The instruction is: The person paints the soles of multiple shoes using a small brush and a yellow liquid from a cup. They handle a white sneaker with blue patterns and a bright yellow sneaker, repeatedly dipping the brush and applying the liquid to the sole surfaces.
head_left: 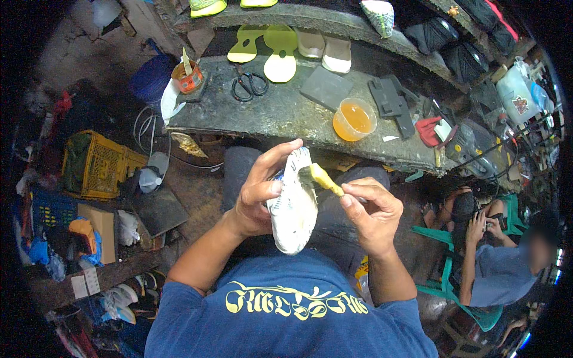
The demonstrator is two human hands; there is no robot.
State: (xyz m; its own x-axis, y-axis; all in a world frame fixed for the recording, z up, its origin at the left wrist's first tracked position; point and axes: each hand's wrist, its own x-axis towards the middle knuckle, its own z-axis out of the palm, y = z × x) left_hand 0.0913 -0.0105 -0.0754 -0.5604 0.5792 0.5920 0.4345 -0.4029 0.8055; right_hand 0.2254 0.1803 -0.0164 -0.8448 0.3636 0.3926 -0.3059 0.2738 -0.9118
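While the fingers of my left hand [259, 194] curl closed around a white, blue-patterned shoe [292, 218] above my lap [335, 231], my right hand [376, 210] pinches a slim yellow strip [326, 180] between thumb and fingertips at its edge. Before me, a worn, dark desk [283, 116] bears black-handled scissors [243, 87] and a round plastic tub [354, 119] of orange liquid; a person [504, 271] sits at right.

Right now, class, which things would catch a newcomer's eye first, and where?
The white shoe in the left hand stands out first, with a yellow strip pinched in the right hand beside it. Then comes the plastic tub of orange liquid on the workbench beyond, with yellow-green soles farther left at the back.
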